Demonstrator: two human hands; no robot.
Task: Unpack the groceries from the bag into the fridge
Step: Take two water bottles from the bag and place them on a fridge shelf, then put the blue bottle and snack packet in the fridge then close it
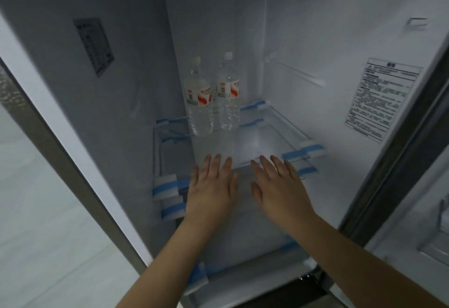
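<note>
Two clear water bottles with red and white labels stand upright side by side at the back of a glass fridge shelf (pixel 272 137): the left bottle (pixel 199 101) and the right bottle (pixel 228 94). My left hand (pixel 211 186) and my right hand (pixel 277 184) are both flat, palms down, fingers spread, at the shelf's front edge. Neither hand holds anything. Both are a short way in front of the bottles and apart from them. No bag is in view.
The fridge interior is white, with a printed label on the left wall (pixel 94 45) and another on the right wall (pixel 384 99). Blue tape strips (pixel 170 186) sit on shelf corners. Lower shelves lie below my arms. The open door's frame (pixel 398 162) is at right.
</note>
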